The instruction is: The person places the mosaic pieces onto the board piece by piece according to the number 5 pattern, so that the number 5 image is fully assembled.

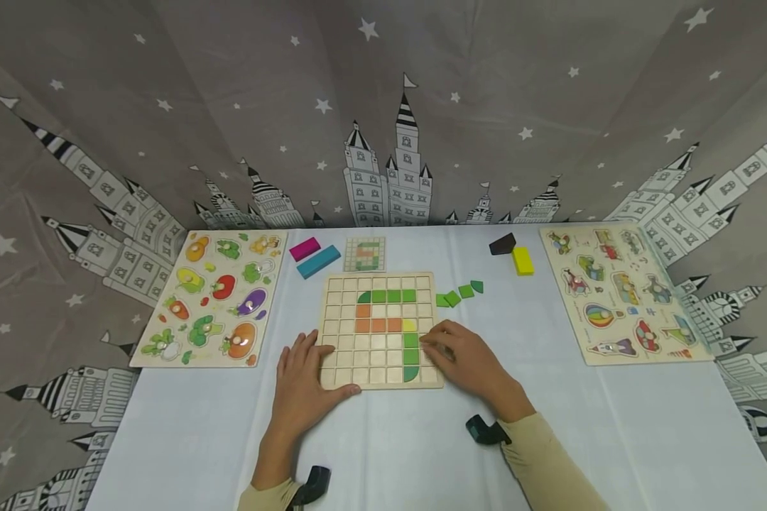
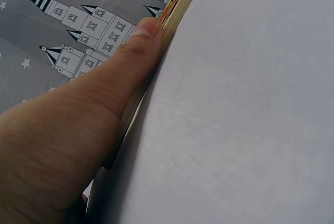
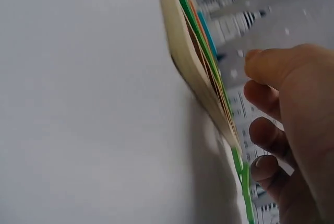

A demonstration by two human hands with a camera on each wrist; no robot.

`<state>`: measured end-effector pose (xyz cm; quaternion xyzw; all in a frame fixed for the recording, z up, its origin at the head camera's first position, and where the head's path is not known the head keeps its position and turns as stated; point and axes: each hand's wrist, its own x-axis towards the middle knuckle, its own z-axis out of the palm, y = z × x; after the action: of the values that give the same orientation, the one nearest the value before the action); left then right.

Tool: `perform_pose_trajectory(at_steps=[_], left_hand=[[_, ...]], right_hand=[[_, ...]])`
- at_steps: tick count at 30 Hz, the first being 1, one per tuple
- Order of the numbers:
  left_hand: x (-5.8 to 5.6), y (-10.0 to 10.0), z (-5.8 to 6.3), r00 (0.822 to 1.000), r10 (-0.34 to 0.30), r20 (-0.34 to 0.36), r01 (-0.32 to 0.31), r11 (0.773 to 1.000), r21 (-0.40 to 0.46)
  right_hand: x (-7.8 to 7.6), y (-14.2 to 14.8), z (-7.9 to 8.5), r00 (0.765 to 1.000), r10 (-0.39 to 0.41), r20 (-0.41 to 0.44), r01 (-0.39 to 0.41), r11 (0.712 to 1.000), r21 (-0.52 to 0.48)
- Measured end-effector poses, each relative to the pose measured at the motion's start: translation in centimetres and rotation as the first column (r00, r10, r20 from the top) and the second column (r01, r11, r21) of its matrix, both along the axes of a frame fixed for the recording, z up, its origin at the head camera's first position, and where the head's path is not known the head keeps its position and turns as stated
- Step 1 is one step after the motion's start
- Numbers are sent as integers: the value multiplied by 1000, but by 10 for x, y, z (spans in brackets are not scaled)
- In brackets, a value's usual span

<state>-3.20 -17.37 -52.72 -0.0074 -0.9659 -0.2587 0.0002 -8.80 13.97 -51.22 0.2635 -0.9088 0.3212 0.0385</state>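
Note:
A wooden grid board [image 1: 372, 370] lies in front of me, with several green tiles [image 1: 393, 296], orange tiles [image 1: 378, 325] and a yellow tile [image 1: 409, 325] set in its cells. Rounded green pieces [image 1: 411, 373] end the row of tiles at top left and bottom right. My left hand [image 1: 303, 383] rests at the board's near left corner, its fingers along the left side and its thumb [image 2: 138, 44] against the front edge. Over the board's right edge is my right hand [image 1: 466, 358], fingers loosely curled; nothing shows between thumb and fingers [image 3: 266, 132] in the right wrist view.
Loose green tiles [image 1: 452, 298] lie right of the board. A small pattern card [image 1: 365, 241] sits behind it, beside blue [image 1: 318, 261] and magenta blocks [image 1: 304, 248]. Black [image 1: 502, 244] and yellow blocks [image 1: 523, 261] lie back right. A vegetable puzzle [image 1: 212, 305] and a vehicle puzzle [image 1: 626, 291] flank the table.

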Motion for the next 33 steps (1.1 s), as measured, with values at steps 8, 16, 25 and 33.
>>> perform_pose_trajectory(at_steps=[8,16,25,33], left_hand=[[-1,1,0,1000,2,11,-2,1000,-1],[0,2,0,1000,1,10,-1,1000,-9],[-1,1,2,1000,3,1,-3,1000,-14],[0,1,0,1000,6,6,-6,1000,-15]], right_hand=[[-42,18,-4,968,-238,83,232,970,76],[-57,19,-6,944,-310,115,300,949,91],[-57,18,-10,941,-321,106,313,946,86],[-55,17,-13,936,-333,110,328,943,64]])
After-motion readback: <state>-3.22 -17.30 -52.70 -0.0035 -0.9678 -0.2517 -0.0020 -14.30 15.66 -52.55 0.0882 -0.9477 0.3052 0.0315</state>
